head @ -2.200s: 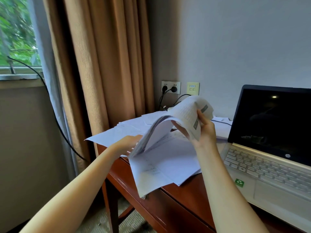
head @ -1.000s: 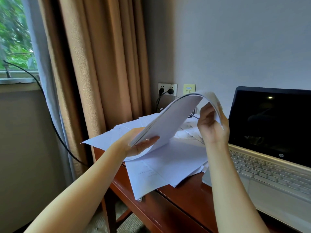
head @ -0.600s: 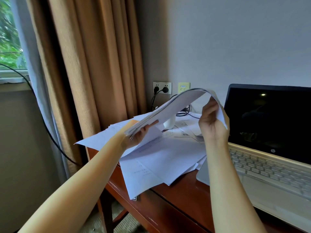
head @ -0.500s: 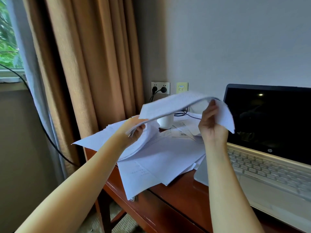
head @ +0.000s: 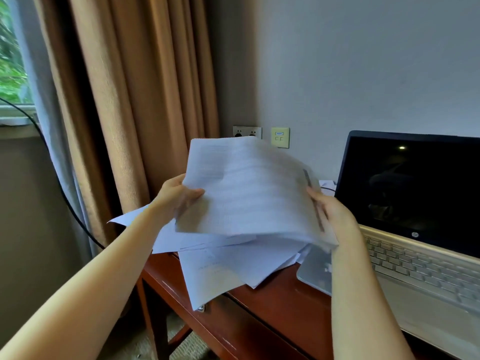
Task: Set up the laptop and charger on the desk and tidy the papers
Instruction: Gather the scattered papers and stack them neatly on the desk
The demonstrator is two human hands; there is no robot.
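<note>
Head view: the wooden surface [head: 272, 302] carries the open, dark-screened laptop [head: 415, 261] at right, with loose sheets [head: 233, 266] sprawled left of it. Tidying step: a blurred sheaf [head: 249, 193] hangs above them, left grip [head: 176, 196] and right grip [head: 335, 214] each clasping an edge. Next I'd square it, then gather the rest. I can't spot the charger, and the sheaf half covers the wall sockets [head: 246, 131].

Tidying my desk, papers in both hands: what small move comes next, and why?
Probably tap the lifted sheaf of white papers square on the reddish-brown wooden desk: the left hand and right hand grip its sides, while loose white sheets lie fanned beneath.
</note>
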